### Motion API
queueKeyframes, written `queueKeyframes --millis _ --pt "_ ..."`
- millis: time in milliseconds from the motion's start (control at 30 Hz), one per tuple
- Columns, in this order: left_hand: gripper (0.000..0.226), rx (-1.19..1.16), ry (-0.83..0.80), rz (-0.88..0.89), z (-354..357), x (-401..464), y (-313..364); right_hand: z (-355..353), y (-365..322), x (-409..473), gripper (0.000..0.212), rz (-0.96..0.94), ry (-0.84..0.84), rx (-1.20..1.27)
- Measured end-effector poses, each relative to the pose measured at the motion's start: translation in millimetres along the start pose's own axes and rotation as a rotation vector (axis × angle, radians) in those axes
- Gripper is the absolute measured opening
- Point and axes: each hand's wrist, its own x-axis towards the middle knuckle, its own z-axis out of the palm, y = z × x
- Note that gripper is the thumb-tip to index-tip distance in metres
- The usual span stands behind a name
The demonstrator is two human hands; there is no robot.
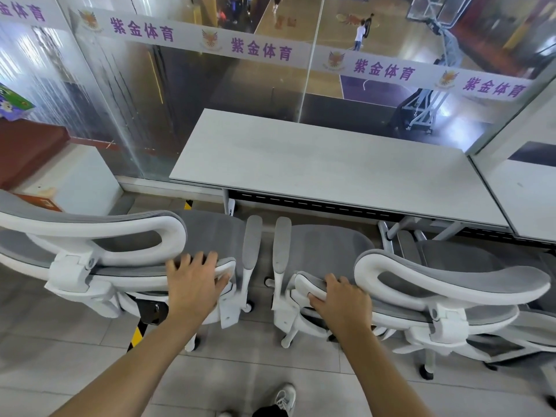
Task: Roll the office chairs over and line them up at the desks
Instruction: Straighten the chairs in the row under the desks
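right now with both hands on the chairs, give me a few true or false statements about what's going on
1. The left hand rests on the backrest top of the left chair. True.
2. The right hand is on the desk. False: it grips the backrest edge of the right chair.
3. The two chairs stand side by side, facing the desk. True.
4. A laptop sits on the desk. False: no laptop shows on it.
5. The chairs have black mesh. False: grey mesh on white frames.
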Motion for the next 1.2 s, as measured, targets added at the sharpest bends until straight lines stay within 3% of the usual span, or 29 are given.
queueKeyframes --millis 133,233,433,733,900,1200 --pt "0.032 -0.018 0.02 0.053 4 -3 -8 0 4 -1 0.055 -0.121 -0.001 0.018" --pt "0.031 0.003 0.011 0.029 5 -2 -11 -1 7 3 0.043 -0.074 0.01 -0.042" --pt "0.028 0.035 -0.013 0.019 3 -3 -9 -3 27 9 0.043 -0.008 0.014 -0.086" --pt "0.027 0.002 0.031 0.053 7 -4 -14 0 43 2 0.039 -0.06 0.067 -0.129" --pt "0.028 0.016 0.029 0.058 4 -4 -11 -1 37 -1 0.039 -0.068 -0.003 -0.094" --pt "0.03 0.008 0.031 0.061 2 -3 -10 6 22 -10 0.04 -0.101 0.093 -0.103"
